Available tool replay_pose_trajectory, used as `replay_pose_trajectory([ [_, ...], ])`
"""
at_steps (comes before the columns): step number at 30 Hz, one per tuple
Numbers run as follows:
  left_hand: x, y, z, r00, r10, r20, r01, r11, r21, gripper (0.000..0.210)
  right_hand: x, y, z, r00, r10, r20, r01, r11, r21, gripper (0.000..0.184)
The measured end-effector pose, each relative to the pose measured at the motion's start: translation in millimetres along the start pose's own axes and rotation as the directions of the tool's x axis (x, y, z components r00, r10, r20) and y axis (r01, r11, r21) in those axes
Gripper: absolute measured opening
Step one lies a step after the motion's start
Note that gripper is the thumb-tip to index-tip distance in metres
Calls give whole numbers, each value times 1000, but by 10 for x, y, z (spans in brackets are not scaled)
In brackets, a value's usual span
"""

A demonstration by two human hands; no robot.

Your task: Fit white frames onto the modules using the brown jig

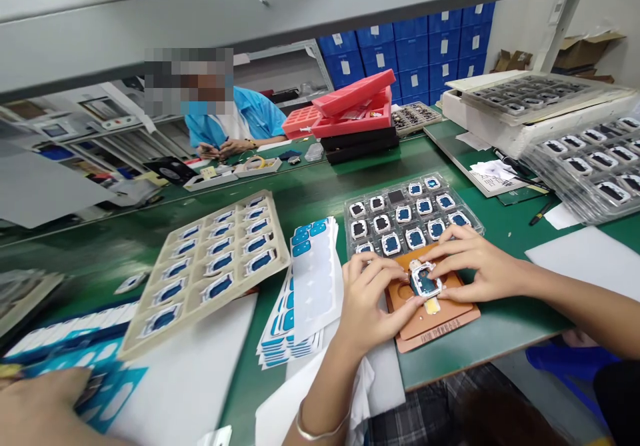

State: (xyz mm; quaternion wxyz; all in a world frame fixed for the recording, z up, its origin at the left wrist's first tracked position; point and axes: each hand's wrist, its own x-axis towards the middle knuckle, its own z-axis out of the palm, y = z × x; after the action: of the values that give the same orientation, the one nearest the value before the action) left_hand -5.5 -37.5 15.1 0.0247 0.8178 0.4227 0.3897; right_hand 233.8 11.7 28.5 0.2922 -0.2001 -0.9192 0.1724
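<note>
A small white-rimmed frame with a blue face (pixel 426 280), like a watch housing part, lies over an orange-brown fixture block (pixel 435 329). My left hand (pixel 373 293) pinches its left side, thumb low and fingertips near the upper edge. From the right, my right hand (pixel 473 266) grips the opposite side with thumb and fingers. A yellow tab (pixel 431 307) sticks out just below the frame. Behind the block is a clear tray (pixel 351 227) of similar frames, some blue and some black. Sheets of blue stickers (pixel 315 286) are stacked beside my left hand.
A cream tray (pixel 280 233) of blue-faced parts stands tilted at left. Another person's blurred hand (pixel 45 399) is at lower left. Across the bench sits a co-worker in blue (pixel 255 116), near red trays (pixel 355 109). Clear trays (pixel 565 196) are stacked at right; a shelf beam (pixel 300 13) crosses overhead.
</note>
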Motion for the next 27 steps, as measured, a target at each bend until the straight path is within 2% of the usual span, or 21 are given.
replay_pose_trajectory([
  [8, 1, -13, -7, 995, -26, 100, 25, 1000, 6, 44, -8, 29, 71, 1000, -21, -16, 21, 1000, 22, 23],
  [17, -6, -26, -2, 993, -38, 111, 37, 999, 11, 47, -25, 15, 116, 1000, 27, -14, -27, 1000, -1, 19],
  [23, -2, -20, -9, 994, -19, 110, 17, 1000, 14, 45, -14, -13, 80, 997, 76, -21, -76, 997, 27, 28],
  [27, 1, -34, 0, 992, -29, 126, 30, 1000, -6, 44, -12, -18, 88, 994, 109, -3, -109, 994, 28, 24],
])
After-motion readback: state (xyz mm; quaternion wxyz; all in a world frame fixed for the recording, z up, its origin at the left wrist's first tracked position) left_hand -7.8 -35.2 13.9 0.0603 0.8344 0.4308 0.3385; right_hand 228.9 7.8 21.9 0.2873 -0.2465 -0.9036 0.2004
